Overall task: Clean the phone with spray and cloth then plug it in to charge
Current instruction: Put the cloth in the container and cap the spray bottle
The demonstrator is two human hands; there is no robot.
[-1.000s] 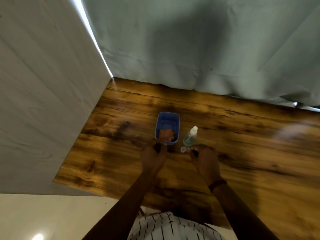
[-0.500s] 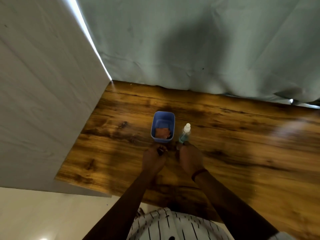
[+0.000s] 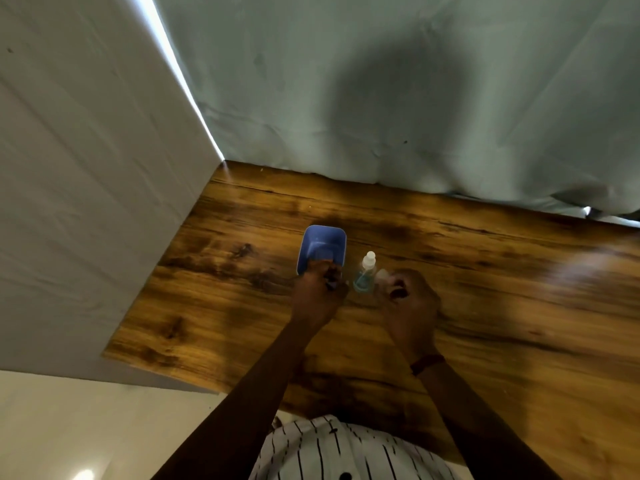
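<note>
Clear cap [image 3: 382, 275] pinched in our right hand [image 3: 410, 304], dark thing [image 3: 331, 279] gripped in our left hand [image 3: 316, 297]; the uncapped spray bottle [image 3: 366, 273] at eleven o'clock needs lifting next.

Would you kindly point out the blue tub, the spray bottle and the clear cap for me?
blue tub [image 3: 323, 241]: head view, on its inner back wall.
spray bottle [image 3: 364, 280]: head view, on its blue-tinted body.
clear cap [image 3: 382, 275]: head view, on its pale side.

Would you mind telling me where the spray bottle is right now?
In the head view, the spray bottle stands on the wooden table, just right of the blue container, between the left hand and the right hand.
</note>
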